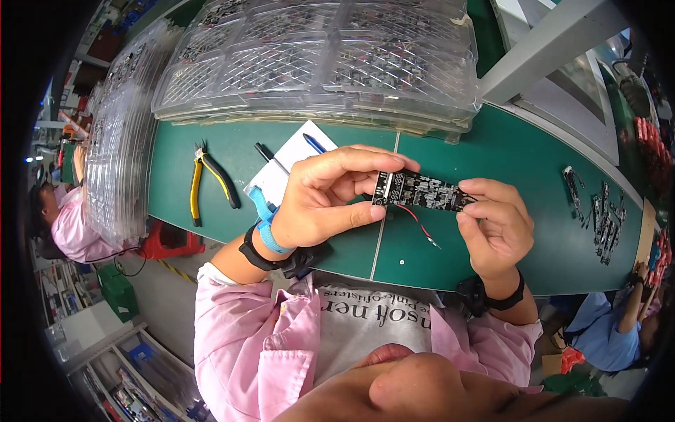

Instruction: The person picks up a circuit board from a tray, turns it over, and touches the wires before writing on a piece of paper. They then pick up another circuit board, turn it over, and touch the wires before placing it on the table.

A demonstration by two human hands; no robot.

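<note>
Between my two hands, above the green table, I hold a long black circuit board (425,192) crowded with small parts. My left hand (330,190) grips its wider left end between thumb and fingers. At the narrower right end, my right hand (498,221) pinches the board with thumb and fingertips. A red wire (419,222) with a bare tip hangs below the board. Behind my left hand lies a white paper (298,150) with a blue pen (314,143) and a black pen (264,152). A blue strap (265,219) circles my left wrist.
Yellow-and-black cutting pliers (211,184) lie on the green table (337,261) at left. Clear plastic trays (302,105) of boards are stacked at the back, more trays (123,141) at far left. Several loose boards (607,221) lie right, below a grey frame (541,49). Other people sit either side.
</note>
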